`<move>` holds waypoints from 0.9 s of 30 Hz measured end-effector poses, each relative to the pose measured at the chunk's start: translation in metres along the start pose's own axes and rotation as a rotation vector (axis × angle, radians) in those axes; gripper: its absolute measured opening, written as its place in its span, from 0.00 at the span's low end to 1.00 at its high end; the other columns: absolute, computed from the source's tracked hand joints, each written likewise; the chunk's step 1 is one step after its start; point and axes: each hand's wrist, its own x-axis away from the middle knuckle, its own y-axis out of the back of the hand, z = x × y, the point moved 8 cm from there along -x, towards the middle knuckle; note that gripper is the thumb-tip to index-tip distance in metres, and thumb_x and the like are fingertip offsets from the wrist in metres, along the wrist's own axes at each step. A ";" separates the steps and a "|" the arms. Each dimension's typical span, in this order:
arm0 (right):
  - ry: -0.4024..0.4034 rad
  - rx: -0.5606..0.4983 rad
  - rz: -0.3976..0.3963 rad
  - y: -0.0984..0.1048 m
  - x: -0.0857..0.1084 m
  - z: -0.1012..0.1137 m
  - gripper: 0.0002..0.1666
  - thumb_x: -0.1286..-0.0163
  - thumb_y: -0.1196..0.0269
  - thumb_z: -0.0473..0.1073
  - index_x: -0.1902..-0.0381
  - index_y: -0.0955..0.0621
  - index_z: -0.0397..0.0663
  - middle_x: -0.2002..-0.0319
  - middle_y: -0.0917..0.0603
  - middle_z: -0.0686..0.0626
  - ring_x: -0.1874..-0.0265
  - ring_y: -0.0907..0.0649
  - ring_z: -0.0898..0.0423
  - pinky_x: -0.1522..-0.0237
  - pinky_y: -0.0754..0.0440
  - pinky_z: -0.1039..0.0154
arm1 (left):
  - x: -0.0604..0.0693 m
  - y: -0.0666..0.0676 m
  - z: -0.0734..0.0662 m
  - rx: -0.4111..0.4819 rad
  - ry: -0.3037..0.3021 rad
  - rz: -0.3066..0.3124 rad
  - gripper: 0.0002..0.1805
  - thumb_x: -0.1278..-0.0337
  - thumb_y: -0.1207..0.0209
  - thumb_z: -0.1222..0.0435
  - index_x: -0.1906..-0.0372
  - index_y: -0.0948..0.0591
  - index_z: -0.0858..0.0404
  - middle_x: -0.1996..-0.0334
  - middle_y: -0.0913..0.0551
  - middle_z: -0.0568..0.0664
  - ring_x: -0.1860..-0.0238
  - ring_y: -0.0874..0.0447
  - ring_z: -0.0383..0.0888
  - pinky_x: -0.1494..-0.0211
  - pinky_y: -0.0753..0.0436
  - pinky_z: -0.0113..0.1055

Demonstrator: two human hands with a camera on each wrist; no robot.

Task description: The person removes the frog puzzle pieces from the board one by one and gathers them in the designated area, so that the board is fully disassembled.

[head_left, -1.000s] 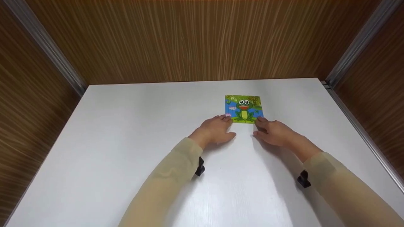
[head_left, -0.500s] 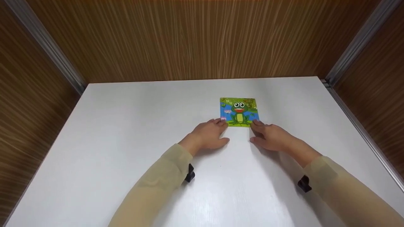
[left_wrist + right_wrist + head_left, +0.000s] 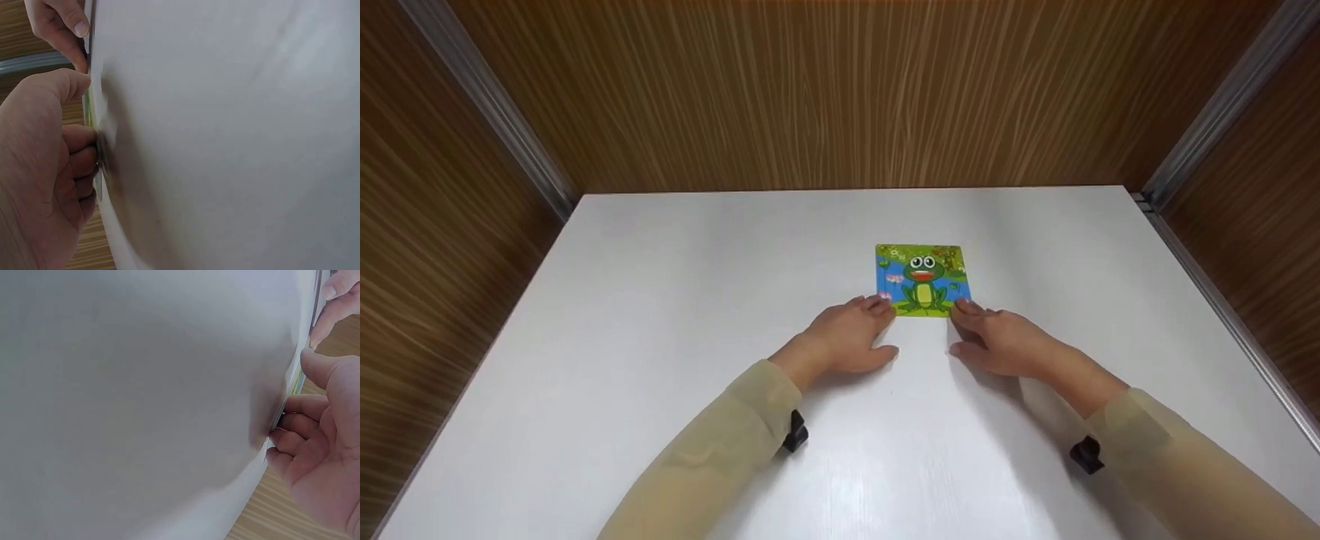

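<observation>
A square board with a cartoon frog picture [image 3: 922, 279] lies flat on the white table. At its near left corner, the fingertips of my left hand [image 3: 846, 339] press down, with the thumb apart on the tabletop. My right hand [image 3: 1006, 343] touches the near right corner in the same way, its thumb also off the board. The left wrist view has the left hand [image 3: 42, 169] low over the surface, fingers bent a little, and only a thin edge of the board. In the right wrist view the right hand [image 3: 329, 444] shows similarly bent fingers against the board's edge.
The white table [image 3: 660, 300] runs back to a brown wood-grain wall [image 3: 840, 90]. Wood-grain side panels with metal rails [image 3: 1222, 105] stand left and right. Small black devices [image 3: 795, 432] sit at the sleeve cuffs.
Both hands have slid the frog board toward me and a little to the left, their fingers staying on its near corners. The head view has shifted slightly.
</observation>
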 end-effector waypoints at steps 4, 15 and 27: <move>0.006 0.004 -0.001 -0.002 0.002 0.005 0.40 0.21 0.37 0.52 0.22 0.32 0.35 0.22 0.35 0.34 0.24 0.33 0.34 0.29 0.31 0.37 | 0.008 -0.001 0.002 -0.002 -0.009 -0.014 0.41 0.21 0.56 0.42 0.16 0.41 0.62 0.16 0.44 0.53 0.15 0.53 0.47 0.17 0.52 0.37; 0.113 0.023 0.001 -0.011 0.006 0.034 0.38 0.21 0.36 0.51 0.24 0.29 0.32 0.24 0.32 0.32 0.25 0.30 0.36 0.30 0.29 0.39 | 0.046 -0.010 0.003 0.032 -0.029 -0.066 0.41 0.21 0.55 0.43 0.17 0.39 0.66 0.17 0.41 0.57 0.16 0.48 0.49 0.17 0.50 0.40; 0.128 0.039 0.034 -0.018 0.014 0.055 0.39 0.21 0.35 0.53 0.23 0.30 0.35 0.24 0.32 0.34 0.25 0.29 0.36 0.30 0.29 0.39 | 0.074 -0.015 0.001 0.026 -0.031 -0.096 0.40 0.22 0.55 0.44 0.18 0.36 0.66 0.19 0.37 0.56 0.17 0.45 0.51 0.17 0.48 0.42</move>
